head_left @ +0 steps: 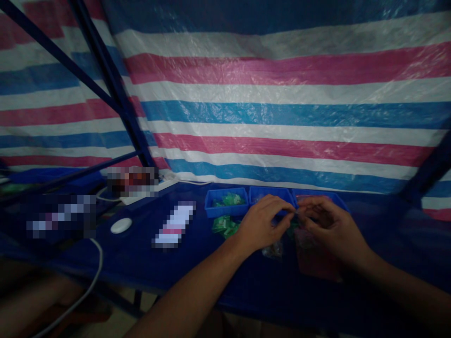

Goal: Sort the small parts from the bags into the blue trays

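My left hand (269, 220) and my right hand (329, 225) meet over the front of the blue bins, fingertips almost touching. Both have thumb and fingers drawn together in a pinch; a tiny pale thing seems to be between them, too small and dim to name. Below my left hand lie small clear plastic bags (273, 249) with contents I cannot make out. Under my right hand is a reddish flat bag or sheet (313, 260), partly covered by it. Green packets (222, 225) lie beside my left wrist.
A left blue bin (210, 210) holds more green packets; a middle bin (252, 191) and a right bin (336, 196) stand alongside. Leftward on the blue table (141, 263) are a blurred-out phone-like object (176, 223), a white oval object (121, 226) and a white power strip (141, 195).
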`<action>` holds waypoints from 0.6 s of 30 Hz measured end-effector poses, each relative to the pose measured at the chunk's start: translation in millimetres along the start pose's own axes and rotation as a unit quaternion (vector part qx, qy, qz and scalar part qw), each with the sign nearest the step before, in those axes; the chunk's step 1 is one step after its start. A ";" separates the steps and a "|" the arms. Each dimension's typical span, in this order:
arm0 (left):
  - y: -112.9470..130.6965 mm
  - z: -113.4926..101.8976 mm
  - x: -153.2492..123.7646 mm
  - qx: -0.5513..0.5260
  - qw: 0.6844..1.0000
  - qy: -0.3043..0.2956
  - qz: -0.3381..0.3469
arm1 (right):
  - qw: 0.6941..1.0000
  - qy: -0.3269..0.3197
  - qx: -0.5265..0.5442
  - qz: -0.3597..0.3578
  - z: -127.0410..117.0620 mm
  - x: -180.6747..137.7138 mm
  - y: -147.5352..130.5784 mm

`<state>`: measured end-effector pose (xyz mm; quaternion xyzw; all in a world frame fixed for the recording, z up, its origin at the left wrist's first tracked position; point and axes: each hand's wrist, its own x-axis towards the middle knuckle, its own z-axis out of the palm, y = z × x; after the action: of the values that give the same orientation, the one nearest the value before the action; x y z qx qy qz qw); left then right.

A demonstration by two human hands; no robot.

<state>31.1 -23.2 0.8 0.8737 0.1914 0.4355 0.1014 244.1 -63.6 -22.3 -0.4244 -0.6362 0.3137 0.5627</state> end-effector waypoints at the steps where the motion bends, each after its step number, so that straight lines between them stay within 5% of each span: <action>1: -0.2 0.4 0.4 0.002 1.000 -0.006 -0.001 | 1.000 -0.001 -0.003 -0.001 0.1 -0.3 0.3; 18: -4.4 5.5 -4.0 0.044 0.996 -0.078 -0.011 | 0.999 -0.009 -0.052 0.001 2.6 0.5 -3.5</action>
<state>32.2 -20.9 -6.9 0.9065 0.2116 0.3562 0.0819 240.9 -64.5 -19.5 -0.4515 -0.6559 0.2845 0.5339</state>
